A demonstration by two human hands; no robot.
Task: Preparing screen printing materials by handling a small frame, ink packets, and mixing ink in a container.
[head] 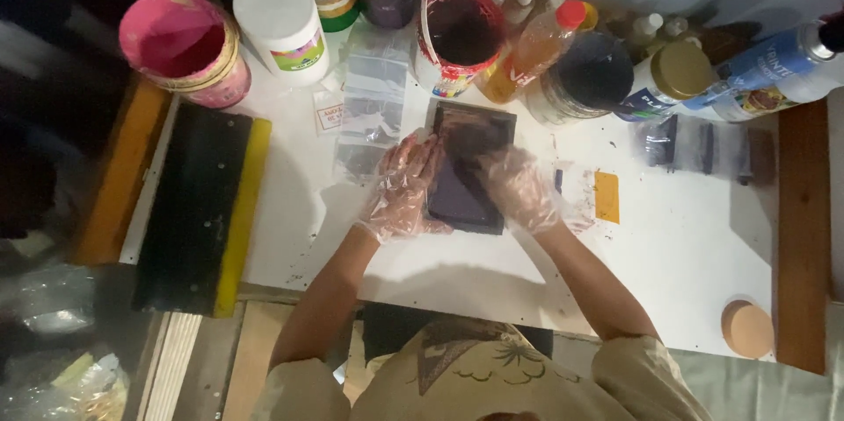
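the dark rectangular tray (466, 197) lies flat near the middle of the white bench (686, 245), its long axis running from the near edge toward the far edge where the jars stand, tilted a little to the right at the top. both hands wear clear plastic gloves. the left hand (406, 185) rests against the tray's left long side, fingers spread and slightly curled, steadying it rather than gripping. the right hand (519, 185) lies on top of the tray's right half, open, fingers pointing toward the far left corner of the tray and pressed on its dark surface. so the tray sits between the hands, touching both. a clear plastic bag (374, 109) lies just left of it, toward the far edge.
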